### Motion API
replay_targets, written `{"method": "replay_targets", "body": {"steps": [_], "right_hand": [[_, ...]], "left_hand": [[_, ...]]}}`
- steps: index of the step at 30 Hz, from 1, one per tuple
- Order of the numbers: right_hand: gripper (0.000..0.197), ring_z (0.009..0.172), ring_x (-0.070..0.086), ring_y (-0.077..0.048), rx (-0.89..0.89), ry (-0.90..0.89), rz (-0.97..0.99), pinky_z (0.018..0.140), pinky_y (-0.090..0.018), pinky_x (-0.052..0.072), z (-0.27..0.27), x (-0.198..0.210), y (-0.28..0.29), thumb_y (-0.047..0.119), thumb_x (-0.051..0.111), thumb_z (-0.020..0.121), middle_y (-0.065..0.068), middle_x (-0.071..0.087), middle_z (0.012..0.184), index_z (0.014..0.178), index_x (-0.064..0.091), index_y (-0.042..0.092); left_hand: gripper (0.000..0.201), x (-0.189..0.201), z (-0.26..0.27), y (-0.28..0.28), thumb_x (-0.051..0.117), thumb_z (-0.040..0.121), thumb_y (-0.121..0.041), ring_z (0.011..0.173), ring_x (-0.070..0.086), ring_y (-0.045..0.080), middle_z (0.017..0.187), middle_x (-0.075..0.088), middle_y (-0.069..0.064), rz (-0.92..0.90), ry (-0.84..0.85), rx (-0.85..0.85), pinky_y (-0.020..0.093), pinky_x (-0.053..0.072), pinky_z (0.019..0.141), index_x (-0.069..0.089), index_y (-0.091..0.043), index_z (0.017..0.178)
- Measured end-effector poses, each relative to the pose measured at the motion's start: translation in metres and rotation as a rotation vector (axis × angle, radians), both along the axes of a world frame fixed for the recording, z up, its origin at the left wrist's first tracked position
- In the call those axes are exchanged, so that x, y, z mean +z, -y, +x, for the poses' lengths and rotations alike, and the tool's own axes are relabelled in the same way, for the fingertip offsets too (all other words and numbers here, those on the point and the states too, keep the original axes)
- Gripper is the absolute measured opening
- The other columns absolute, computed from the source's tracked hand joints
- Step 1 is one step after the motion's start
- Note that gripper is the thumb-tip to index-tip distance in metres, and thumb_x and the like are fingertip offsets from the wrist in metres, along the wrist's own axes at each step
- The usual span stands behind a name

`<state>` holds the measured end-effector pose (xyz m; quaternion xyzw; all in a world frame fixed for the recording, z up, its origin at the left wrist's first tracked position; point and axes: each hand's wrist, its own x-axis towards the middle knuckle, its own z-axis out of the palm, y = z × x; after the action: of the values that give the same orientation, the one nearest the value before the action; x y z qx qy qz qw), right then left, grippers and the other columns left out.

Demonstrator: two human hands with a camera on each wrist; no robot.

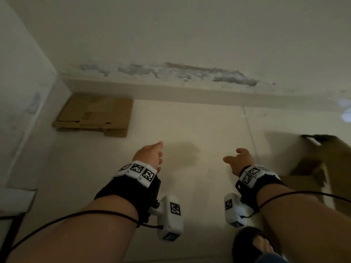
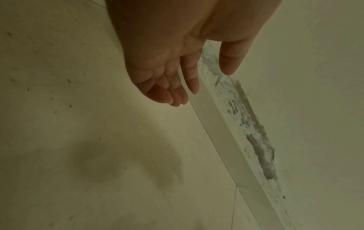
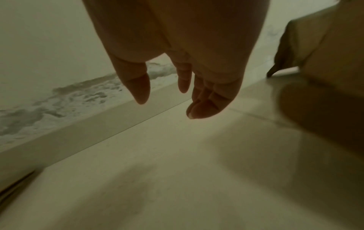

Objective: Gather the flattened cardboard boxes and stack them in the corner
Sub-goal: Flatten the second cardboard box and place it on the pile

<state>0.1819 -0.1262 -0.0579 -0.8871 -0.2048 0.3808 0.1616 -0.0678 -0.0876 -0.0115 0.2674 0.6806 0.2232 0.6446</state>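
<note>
A stack of flattened brown cardboard boxes (image 1: 96,115) lies on the floor in the far left corner, against both walls. More cardboard (image 1: 322,168) lies at the right edge, blurred; it also shows at the right of the right wrist view as cardboard (image 3: 319,46). My left hand (image 1: 152,155) hangs over bare floor, right of the stack, fingers relaxed and empty (image 2: 177,87). My right hand (image 1: 239,160) hangs just left of the right-hand cardboard without touching it, fingers loose and empty (image 3: 177,93).
A white wall with a skirting board (image 1: 190,92) and a patch of peeled paint (image 1: 218,74) runs across the back. A side wall (image 1: 20,92) closes the left. My sandalled foot (image 1: 254,243) stands at the bottom right. Pale floor tiles (image 1: 190,139) lie between the hands.
</note>
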Motion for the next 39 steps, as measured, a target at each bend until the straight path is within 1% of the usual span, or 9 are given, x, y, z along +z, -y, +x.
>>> {"method": "replay_targets", "body": {"steps": [5,10,17,24,27,32,34,36,39], "right_hand": [[0.066,0.115,0.056,-0.035,-0.025,0.108,-0.062,0.086,-0.033,0.047,0.062,0.024,0.049,0.018,0.068,0.079,-0.017,0.050,0.137,0.138,0.041,0.010],[0.066,0.116,0.054,-0.035,0.027,0.153,-0.137,0.096,-0.042,0.050,0.099,0.035,0.071,0.023,0.066,0.075,-0.014,0.048,0.136,0.137,0.043,0.017],[0.068,0.133,0.025,-0.034,0.372,0.511,-0.361,0.109,-0.047,0.027,0.131,0.042,0.080,0.038,0.061,0.073,-0.008,0.039,0.141,0.135,0.041,0.022],[0.027,0.134,0.033,-0.034,0.734,0.487,-0.674,0.116,-0.053,0.009,0.116,0.048,0.067,0.026,0.054,0.081,-0.011,0.055,0.129,0.106,0.058,0.016],[0.018,0.121,0.048,-0.031,0.802,0.574,-0.572,0.114,-0.054,0.011,0.101,0.062,0.054,0.023,0.048,0.082,-0.007,0.063,0.111,0.096,0.057,0.017],[0.025,0.108,0.054,-0.029,0.807,0.687,-0.312,0.106,-0.050,0.025,0.056,0.097,0.021,0.023,0.046,0.085,-0.005,0.063,0.104,0.107,0.055,0.017],[0.025,0.106,0.055,-0.028,0.803,0.649,-0.204,0.102,-0.046,0.030,0.034,0.110,0.007,0.026,0.047,0.087,-0.005,0.063,0.105,0.109,0.054,0.019],[0.026,0.103,0.058,-0.027,0.752,0.552,-0.087,0.092,-0.041,0.039,0.016,0.125,-0.001,0.029,0.047,0.089,-0.005,0.064,0.106,0.112,0.053,0.018],[0.026,0.097,0.061,-0.026,0.629,0.402,0.081,0.082,-0.037,0.051,-0.020,0.142,-0.015,0.030,0.050,0.089,-0.004,0.060,0.099,0.112,0.054,0.017]], "left_hand": [[0.020,0.012,0.059,0.018,0.051,0.088,-0.034,0.069,0.050,0.015,0.079,0.055,-0.001,0.023,0.006,-0.099,0.030,0.041,0.064,0.053,-0.020,0.074],[0.021,0.015,0.111,0.022,0.052,0.088,-0.035,0.068,0.050,0.015,0.077,0.055,-0.001,0.052,0.017,-0.181,0.032,0.042,0.066,0.055,-0.021,0.073],[0.021,0.000,0.148,0.026,0.050,0.088,-0.037,0.086,0.054,0.022,0.082,0.057,-0.002,0.051,-0.011,-0.276,0.035,0.044,0.077,0.057,-0.017,0.091],[0.024,-0.005,0.145,0.022,0.051,0.087,-0.038,0.089,0.055,0.023,0.092,0.059,0.002,0.044,-0.031,-0.271,0.035,0.045,0.079,0.057,-0.016,0.097],[0.019,-0.005,0.137,0.020,0.051,0.088,-0.036,0.085,0.056,0.021,0.083,0.059,-0.001,0.043,-0.022,-0.260,0.034,0.044,0.077,0.057,-0.018,0.086],[0.018,0.011,0.121,0.017,0.051,0.089,-0.025,0.066,0.048,0.016,0.075,0.054,0.001,0.051,0.053,-0.230,0.028,0.039,0.065,0.055,-0.019,0.072],[0.017,0.019,0.110,0.015,0.054,0.088,-0.027,0.077,0.053,0.020,0.087,0.058,0.005,0.079,0.045,-0.274,0.031,0.044,0.077,0.062,-0.013,0.093],[0.047,0.026,0.100,0.015,0.058,0.084,-0.035,0.109,0.056,0.023,0.121,0.058,0.003,0.145,-0.048,-0.403,0.029,0.040,0.096,0.053,-0.016,0.127],[0.060,0.031,0.072,0.016,0.069,0.077,-0.030,0.112,0.050,0.010,0.116,0.054,-0.014,0.277,-0.060,-0.513,0.024,0.036,0.089,0.044,-0.030,0.132]]}}
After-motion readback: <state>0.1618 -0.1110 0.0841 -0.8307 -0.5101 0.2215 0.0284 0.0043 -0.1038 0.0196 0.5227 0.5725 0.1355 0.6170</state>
